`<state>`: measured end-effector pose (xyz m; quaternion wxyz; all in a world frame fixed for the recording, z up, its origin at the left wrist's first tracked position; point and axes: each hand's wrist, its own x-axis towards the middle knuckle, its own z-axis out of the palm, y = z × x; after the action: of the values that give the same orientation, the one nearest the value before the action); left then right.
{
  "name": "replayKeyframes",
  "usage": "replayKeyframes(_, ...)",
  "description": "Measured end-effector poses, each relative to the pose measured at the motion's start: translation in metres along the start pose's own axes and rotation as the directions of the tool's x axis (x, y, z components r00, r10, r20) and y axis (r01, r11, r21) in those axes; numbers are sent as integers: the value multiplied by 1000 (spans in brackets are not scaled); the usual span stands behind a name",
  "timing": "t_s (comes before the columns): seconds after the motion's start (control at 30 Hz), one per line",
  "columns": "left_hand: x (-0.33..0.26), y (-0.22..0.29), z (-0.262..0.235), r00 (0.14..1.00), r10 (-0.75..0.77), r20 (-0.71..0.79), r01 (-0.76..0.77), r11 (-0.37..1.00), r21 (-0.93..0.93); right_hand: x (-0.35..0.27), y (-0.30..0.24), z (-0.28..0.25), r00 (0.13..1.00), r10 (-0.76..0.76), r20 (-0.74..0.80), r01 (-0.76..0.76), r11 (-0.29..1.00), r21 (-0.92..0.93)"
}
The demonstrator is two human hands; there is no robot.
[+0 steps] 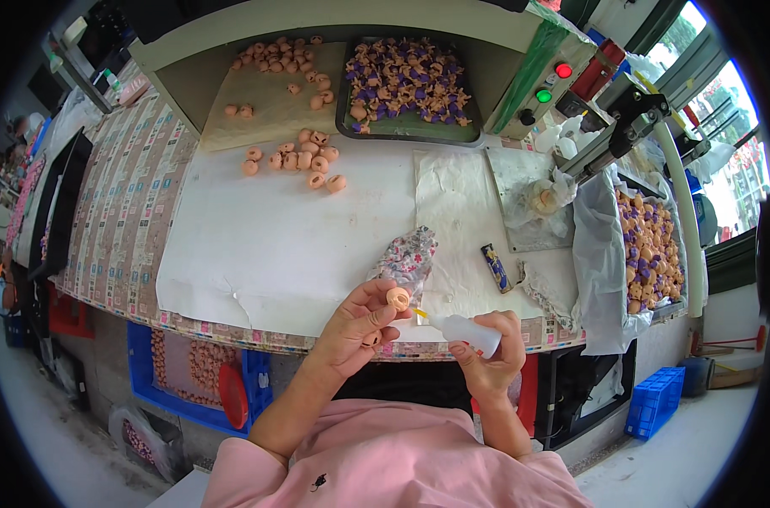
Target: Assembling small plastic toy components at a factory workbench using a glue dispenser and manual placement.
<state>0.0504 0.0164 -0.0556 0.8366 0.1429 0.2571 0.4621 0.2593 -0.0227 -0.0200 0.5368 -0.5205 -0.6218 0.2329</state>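
My left hand (356, 328) is closed on a small peach-coloured hollow doll head (398, 298), pinched at the fingertips with its round opening showing. A second peach piece (371, 339) is tucked lower in the same fingers. In my right hand (492, 356) is a white squeeze bottle (470, 334), tilted so its yellow nozzle (421, 313) points at the head, close to it; whether they touch I cannot tell. Behind my left hand a crumpled floral cloth (407, 261) lies on the white sheet. Loose doll heads (309, 156) are grouped farther back.
A black tray (348, 127) of peach and purple doll parts stands at the back under a machine hood (343, 15). At right are a metal plate (508, 190) with a lever press (601, 152), and a lined bin (601, 254) of parts. A dark blue wrapped tube (496, 268) lies nearby.
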Motion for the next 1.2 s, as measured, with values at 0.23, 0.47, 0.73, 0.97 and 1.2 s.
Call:
replayKeyframes(0.23,4,-3,-2,999,22,48,-20,999,-26,6,2,1,996,-79,-30,80,997,2)
replayKeyframes(0.47,7,-3,3,1000,14,-14,-15,1000,-26,7,5,0,997,-78,2,78,997,2)
replayKeyframes(0.73,8,-3,3,1000,20,-6,-20,999,-35,7,9,-3,998,-66,-11,66,998,-3)
replayKeyframes(0.97,9,-4,1,1000,22,10,-21,999,-40,4,14,-5,999,-50,-21,50,998,-24)
replayKeyframes(1.2,3,0,-1,1000,-1,2,1,995,-99,12,22,4,996,39,-75,-45,995,-87)
